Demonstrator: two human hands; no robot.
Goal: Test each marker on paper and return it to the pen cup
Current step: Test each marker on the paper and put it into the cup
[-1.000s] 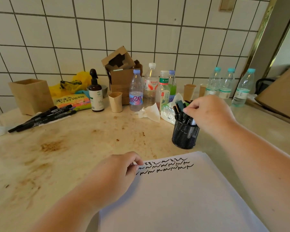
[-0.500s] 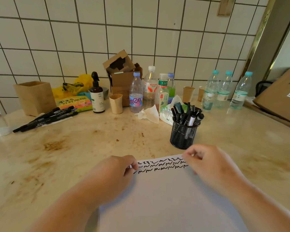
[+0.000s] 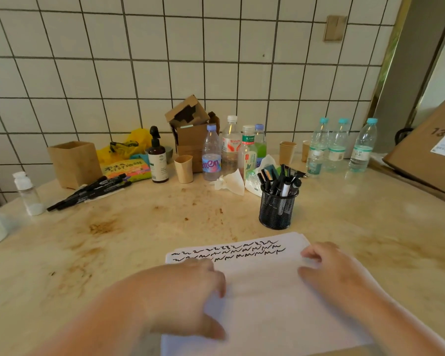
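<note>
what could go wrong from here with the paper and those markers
The left hand rests close under the black scribbles; if that ink is wet, it may smear. The mesh pen cup is crowded with markers, so pulling one could tip it. The loose markers lying far left by the small white bottle might get skipped.

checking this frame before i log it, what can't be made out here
Head view only:
- Paper: near edge cut off by the frame bottom; left part covered by the left hand.
- Left hand: motion-blurred, finger pose unclear.
- Pen cup: mesh wall hides the lower ends of the markers.
- Loose black markers at left: print too small to read.
</note>
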